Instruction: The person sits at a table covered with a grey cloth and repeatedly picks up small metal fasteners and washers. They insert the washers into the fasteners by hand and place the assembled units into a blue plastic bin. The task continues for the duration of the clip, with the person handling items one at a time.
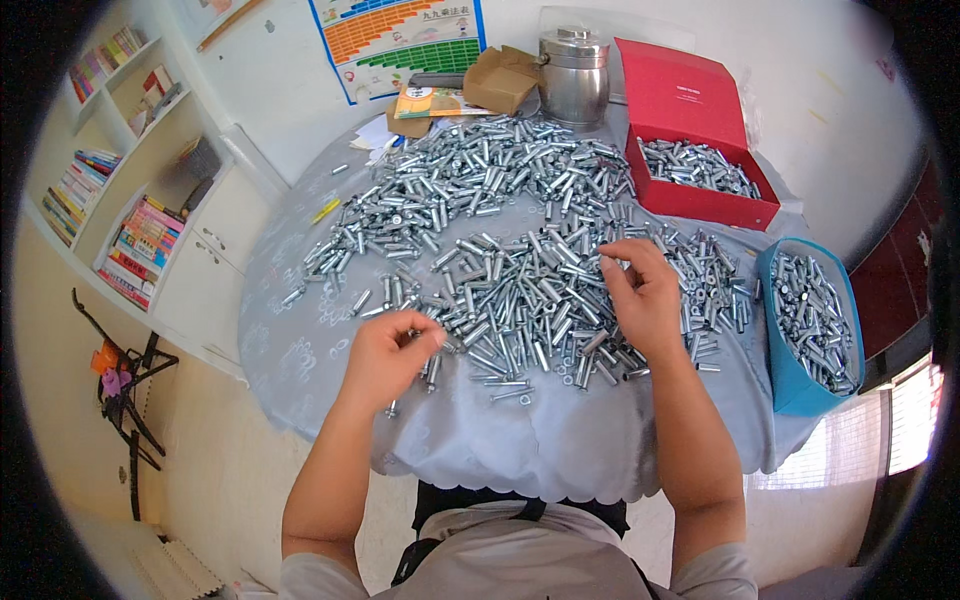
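We see a round, cloth-covered table [530,445], broad enough for the heap of metal fasteners [520,285] to spread across its middle. The red box [710,207] and blue bin [785,365] hold more — their walls, we judge, stop pieces rolling off. Our right hand [645,300] bends over the heap, our left hand [385,357] at its near edge, thumbs close to fingers — whether either grips a fastener, we cannot tell.

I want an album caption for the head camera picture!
Left hand and right hand over shiny metal pieces heaped on a gray tablecloth.
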A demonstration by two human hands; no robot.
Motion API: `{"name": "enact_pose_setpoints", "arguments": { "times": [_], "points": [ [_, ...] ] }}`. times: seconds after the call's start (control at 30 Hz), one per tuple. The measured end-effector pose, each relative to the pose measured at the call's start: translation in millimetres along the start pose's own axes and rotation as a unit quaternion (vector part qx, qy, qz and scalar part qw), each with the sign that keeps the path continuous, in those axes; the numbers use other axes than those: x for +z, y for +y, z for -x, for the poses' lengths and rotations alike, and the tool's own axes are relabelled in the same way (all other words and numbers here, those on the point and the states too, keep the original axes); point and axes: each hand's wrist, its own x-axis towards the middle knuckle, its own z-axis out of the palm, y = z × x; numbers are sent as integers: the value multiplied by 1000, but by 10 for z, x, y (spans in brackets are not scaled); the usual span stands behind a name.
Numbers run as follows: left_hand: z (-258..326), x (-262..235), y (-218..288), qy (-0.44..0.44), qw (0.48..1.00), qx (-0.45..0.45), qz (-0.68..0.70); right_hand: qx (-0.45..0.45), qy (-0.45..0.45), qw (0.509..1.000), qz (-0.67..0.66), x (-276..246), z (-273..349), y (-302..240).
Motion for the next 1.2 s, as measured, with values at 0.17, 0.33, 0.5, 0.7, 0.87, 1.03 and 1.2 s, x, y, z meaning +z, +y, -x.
{"name": "enact_pose_setpoints", "arguments": {
  "times": [0.17, 0.33, 0.5, 0.7, 0.87, 1.03, 1.2],
  "points": [
    [356, -6, -191, -15, 954, 132, -268, -24, 6, 1000, 9, 86, 10, -7],
    [485, 121, 4, -10, 903, 71, -423, -17, 4, 1000, 1, 101, 37, 12],
    [470, 96, -205, 13, 918, 107, -382, -18, -1, 1000, -17, 91, 56, 7],
    [120, 270, 258, -64, 981, -53, 175, -16, -16, 1000, -20, 81, 45, -17],
    [-335, 592, 494, -161, 874, -91, 449, 2, -1, 999, -53, 4, 31, -7],
    [-680, 1046, 601, -77, 912, -15, 403, 90, 12, 989, -115, -38, 3, 79],
    [-811, 1342, 541, -56, 892, 20, 448, 168, -96, 973, -127, -120, -35, 102]
  ]
}}
